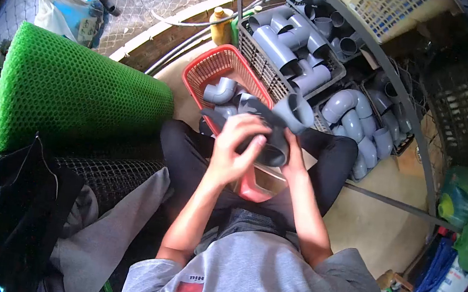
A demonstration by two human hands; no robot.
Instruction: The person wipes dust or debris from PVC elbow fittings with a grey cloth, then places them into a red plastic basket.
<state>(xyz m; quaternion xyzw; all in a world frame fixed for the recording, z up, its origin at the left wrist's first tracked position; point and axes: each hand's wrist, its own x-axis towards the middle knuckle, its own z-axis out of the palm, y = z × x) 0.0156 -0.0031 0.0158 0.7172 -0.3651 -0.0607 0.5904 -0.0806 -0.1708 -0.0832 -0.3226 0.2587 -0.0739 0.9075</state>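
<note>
Between my two hands, above my lap, is a grey pipe fitting (294, 111) with a dark cloth (257, 110) against it. My left hand (238, 146) has its fingers bent over the dark cloth, thumb toward the fitting. On the other side, my right hand (295, 153) holds the fitting from its right; its fingers are partly hidden. A dark round opening faces me between the hands. Just beyond them, a red basket (196, 74) holds several grey elbow fittings (220, 90).
Black crates (262, 56) of grey fittings stand beyond and to the right. A green mesh roll (89, 90) lies left, near a dark jacket (28, 202). A yellow bottle (220, 26) stands behind the basket. A metal bar (393, 204) crosses at right.
</note>
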